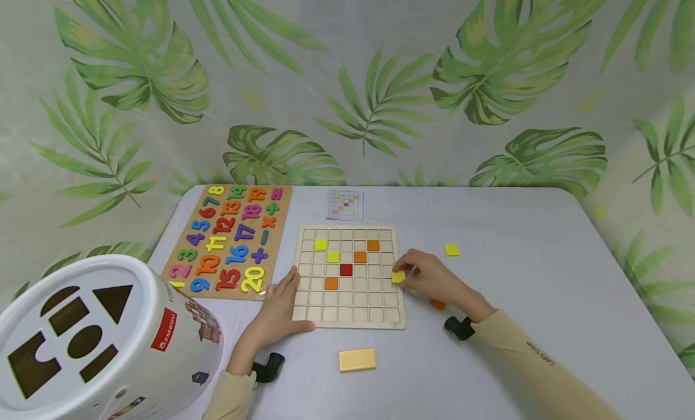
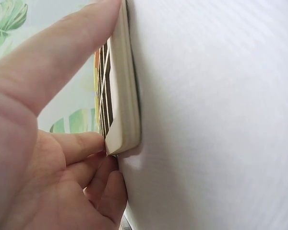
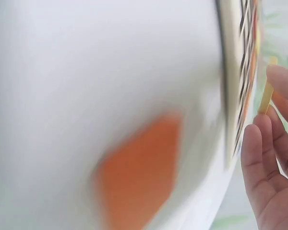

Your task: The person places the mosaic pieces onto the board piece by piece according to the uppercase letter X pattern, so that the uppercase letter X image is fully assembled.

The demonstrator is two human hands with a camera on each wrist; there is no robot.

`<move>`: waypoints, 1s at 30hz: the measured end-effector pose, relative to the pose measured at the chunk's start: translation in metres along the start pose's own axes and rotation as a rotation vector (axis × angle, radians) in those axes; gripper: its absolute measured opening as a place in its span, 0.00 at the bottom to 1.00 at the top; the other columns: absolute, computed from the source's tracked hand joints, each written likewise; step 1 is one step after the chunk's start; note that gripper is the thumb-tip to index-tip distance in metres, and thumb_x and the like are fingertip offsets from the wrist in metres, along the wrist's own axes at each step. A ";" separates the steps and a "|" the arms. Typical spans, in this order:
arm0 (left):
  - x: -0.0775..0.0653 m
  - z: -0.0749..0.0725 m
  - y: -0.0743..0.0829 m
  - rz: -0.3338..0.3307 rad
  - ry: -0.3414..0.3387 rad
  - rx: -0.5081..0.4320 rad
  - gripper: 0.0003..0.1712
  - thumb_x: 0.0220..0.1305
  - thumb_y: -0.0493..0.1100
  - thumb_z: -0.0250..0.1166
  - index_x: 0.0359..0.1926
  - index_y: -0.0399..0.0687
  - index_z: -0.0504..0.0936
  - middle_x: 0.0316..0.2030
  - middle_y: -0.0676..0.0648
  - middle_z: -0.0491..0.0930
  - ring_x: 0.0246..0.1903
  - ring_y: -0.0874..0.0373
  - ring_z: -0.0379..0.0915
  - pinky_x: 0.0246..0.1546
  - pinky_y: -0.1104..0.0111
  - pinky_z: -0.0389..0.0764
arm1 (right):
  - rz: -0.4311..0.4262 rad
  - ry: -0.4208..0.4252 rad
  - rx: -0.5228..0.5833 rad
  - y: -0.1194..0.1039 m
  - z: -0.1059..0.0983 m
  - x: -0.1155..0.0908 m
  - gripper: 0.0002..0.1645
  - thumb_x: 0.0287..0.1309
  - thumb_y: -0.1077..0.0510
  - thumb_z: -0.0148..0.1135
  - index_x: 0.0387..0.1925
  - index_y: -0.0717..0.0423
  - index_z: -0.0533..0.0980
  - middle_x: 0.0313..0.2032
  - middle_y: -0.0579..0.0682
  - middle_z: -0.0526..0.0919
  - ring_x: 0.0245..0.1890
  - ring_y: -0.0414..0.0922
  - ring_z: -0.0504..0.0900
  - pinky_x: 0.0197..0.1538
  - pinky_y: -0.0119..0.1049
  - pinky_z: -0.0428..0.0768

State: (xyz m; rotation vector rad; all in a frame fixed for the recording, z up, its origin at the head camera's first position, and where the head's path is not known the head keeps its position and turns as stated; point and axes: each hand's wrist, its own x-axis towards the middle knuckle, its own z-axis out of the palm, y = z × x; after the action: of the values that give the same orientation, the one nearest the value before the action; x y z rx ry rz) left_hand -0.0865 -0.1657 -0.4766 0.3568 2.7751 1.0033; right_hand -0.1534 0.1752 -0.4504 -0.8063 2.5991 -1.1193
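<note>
A pale wooden grid board (image 1: 347, 314) lies on the table, with two yellow tiles (image 1: 321, 244), three orange tiles (image 1: 373, 245) and one red tile (image 1: 346, 270) in its cells. My left hand (image 1: 279, 311) rests at the board's front left corner, fingers along the left side and thumb against the front edge. Over the right edge, my right hand (image 1: 426, 278) pinches a yellow square tile (image 3: 267, 96) between thumb and fingers, raised off the board. Another yellow tile (image 1: 451, 250) lies loose to the right. Partly hidden under the right wrist is a loose orange tile (image 1: 437, 304).
Behind the board lies a small printed grid card (image 1: 345, 204). A number puzzle board (image 1: 228, 242) is at the left, and a white shape-sorter bucket (image 1: 179, 341) stands in the left foreground. One yellow rectangular block (image 1: 357, 359) lies in front of the grid board.
</note>
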 end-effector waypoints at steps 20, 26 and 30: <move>0.000 0.001 -0.002 -0.010 -0.008 -0.021 0.64 0.44 0.47 0.79 0.72 0.31 0.47 0.74 0.39 0.41 0.60 0.43 0.51 0.52 0.53 0.61 | -0.123 -0.099 -0.125 -0.037 0.047 0.046 0.13 0.47 0.70 0.68 0.37 0.60 0.79 0.33 0.47 0.76 0.34 0.42 0.71 0.40 0.33 0.72; -0.001 0.000 -0.002 -0.014 -0.011 -0.022 0.64 0.44 0.47 0.79 0.72 0.31 0.47 0.74 0.39 0.41 0.60 0.44 0.51 0.52 0.54 0.62 | -0.090 -0.096 -0.078 -0.034 0.045 0.041 0.13 0.51 0.69 0.66 0.40 0.58 0.80 0.35 0.46 0.78 0.35 0.41 0.73 0.41 0.32 0.74; -0.001 0.000 -0.002 -0.013 -0.008 -0.020 0.64 0.43 0.46 0.79 0.72 0.30 0.48 0.73 0.38 0.41 0.59 0.44 0.51 0.52 0.53 0.62 | -0.078 -0.083 -0.031 -0.032 0.041 0.037 0.14 0.52 0.71 0.64 0.41 0.58 0.81 0.35 0.46 0.79 0.35 0.42 0.74 0.40 0.32 0.74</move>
State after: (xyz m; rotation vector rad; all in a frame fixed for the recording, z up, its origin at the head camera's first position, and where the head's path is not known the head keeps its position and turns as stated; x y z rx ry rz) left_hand -0.0857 -0.1679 -0.4779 0.3396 2.7547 1.0229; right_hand -0.1557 0.1118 -0.4548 -0.9483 2.5423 -1.0450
